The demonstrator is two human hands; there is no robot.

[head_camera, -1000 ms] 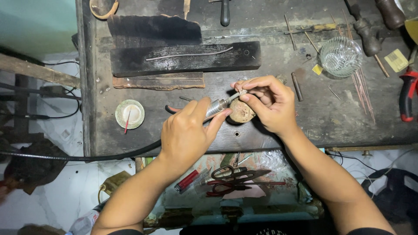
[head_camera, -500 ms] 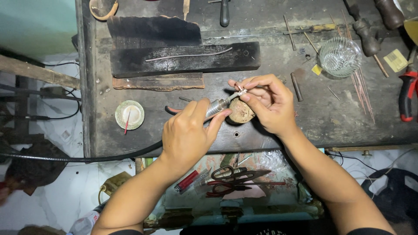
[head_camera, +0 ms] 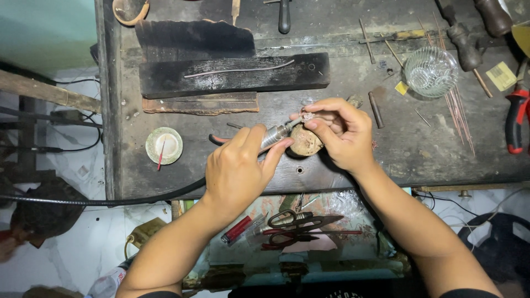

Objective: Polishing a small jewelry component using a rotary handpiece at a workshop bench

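My left hand (head_camera: 240,165) grips a silver rotary handpiece (head_camera: 276,134) fed by a black flexible cable (head_camera: 99,198) running off to the left. Its tip touches a small shiny metal piece (head_camera: 307,117) pinched between the thumb and fingers of my right hand (head_camera: 342,132). The right hand rests over a round wooden block (head_camera: 305,142) on the dark workbench (head_camera: 386,160). Both hands meet near the bench's front middle.
A charred black wooden block (head_camera: 232,74) with a thin wire lies behind the hands. A small round dish (head_camera: 164,145) sits left, a glass bowl (head_camera: 430,72) and thin copper rods (head_camera: 458,107) right, red-handled pliers (head_camera: 516,118) far right. Scissors (head_camera: 301,223) lie in an open drawer below.
Both hands stay in place; the right fingers have shifted slightly on the small piece at the handpiece tip.
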